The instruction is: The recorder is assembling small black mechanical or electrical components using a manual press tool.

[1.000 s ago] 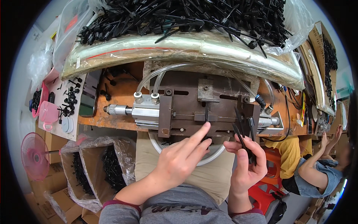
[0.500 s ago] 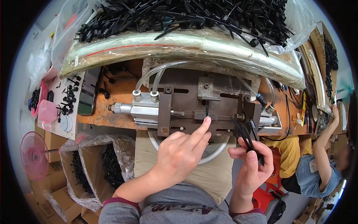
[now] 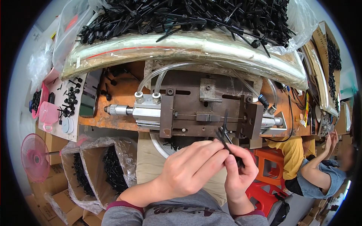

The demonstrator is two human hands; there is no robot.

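Observation:
My right hand (image 3: pixel 241 171) holds a few slim black cable ties (image 3: pixel 225 126) between thumb and fingers, their straps pointing up and away from me. Against them, my left hand (image 3: pixel 192 165) has its fingers bunched in a pinch on one tie; the fingertips partly hide it. Both hands are just in front of a dark metal clamping fixture (image 3: pixel 192 83). At its middle sits a small steel block (image 3: pixel 208 117), with thin rods running to either side. A silver air cylinder (image 3: pixel 147 112) is mounted at the left and another (image 3: pixel 268 122) at the right.
A large heap of black cable ties (image 3: pixel 181 19) lies beyond the fixture on a plastic-wrapped ledge (image 3: pixel 188 47). Clear air hoses (image 3: pixel 169 66) arch over the fixture. Plastic-lined boxes (image 3: pixel 96 169) stand lower left, near a pink fan (image 3: pixel 34 156). A co-worker (image 3: pixel 320 169) sits at right.
My left hand has drawn back from the fixture's middle to the ties; my right hand has moved left. The dark tie at the steel block is gone, and the left rod has pulled back.

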